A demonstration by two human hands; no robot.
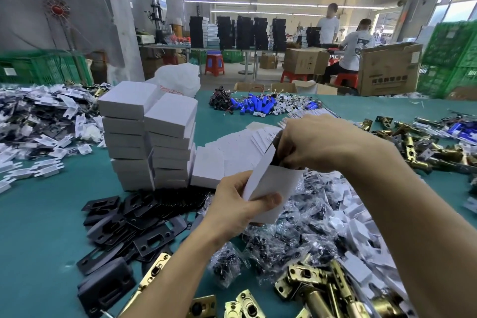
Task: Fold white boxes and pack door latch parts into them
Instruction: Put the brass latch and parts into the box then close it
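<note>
Gripping the white box with its thumb across the front, the left hand is holding it tilted above the clear bags, while the right hand, wrist arched, is pinching a dark part into its open top.

The box is matt white card, smooth, like the stacked boxes. The plates are matt black, seemingly metal. The latches are glossy, brass-coloured metal. The screw bags are clear, crinkled, shiny plastic. The batteries have glossy blue wrap. The bench has a smooth, matt teal surface.
</note>
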